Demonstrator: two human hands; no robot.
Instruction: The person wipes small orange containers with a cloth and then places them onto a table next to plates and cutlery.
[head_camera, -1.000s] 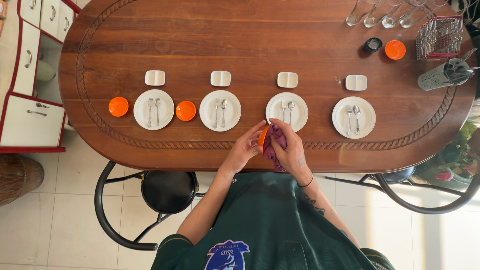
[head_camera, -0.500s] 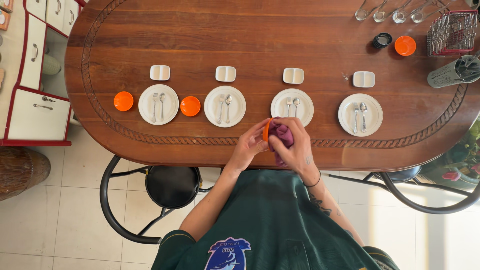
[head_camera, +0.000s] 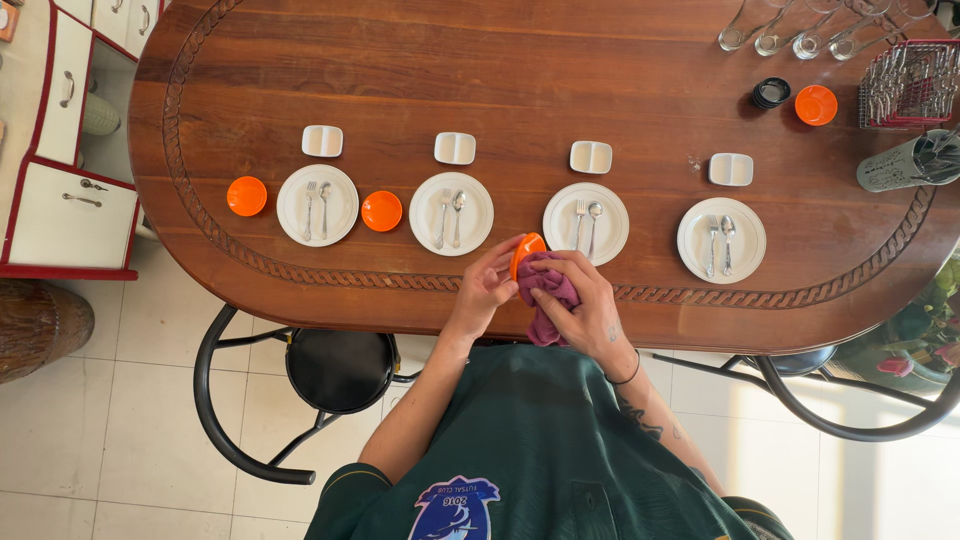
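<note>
Above the near edge of the oval brown wooden desk (head_camera: 560, 70): left hand (head_camera: 484, 290) gripping a small round orange plastic bowl (head_camera: 525, 250), tilted on edge. Right hand (head_camera: 585, 305) closed on a crumpled purple cloth (head_camera: 545, 290), pressed against the bowl. Just beyond, a round white plate (head_camera: 560, 225) bearing fork and spoon.

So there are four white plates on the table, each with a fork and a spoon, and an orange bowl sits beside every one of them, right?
Not quite. The head view shows orange bowls beside only the two left plates. The other two plates have none.
</note>
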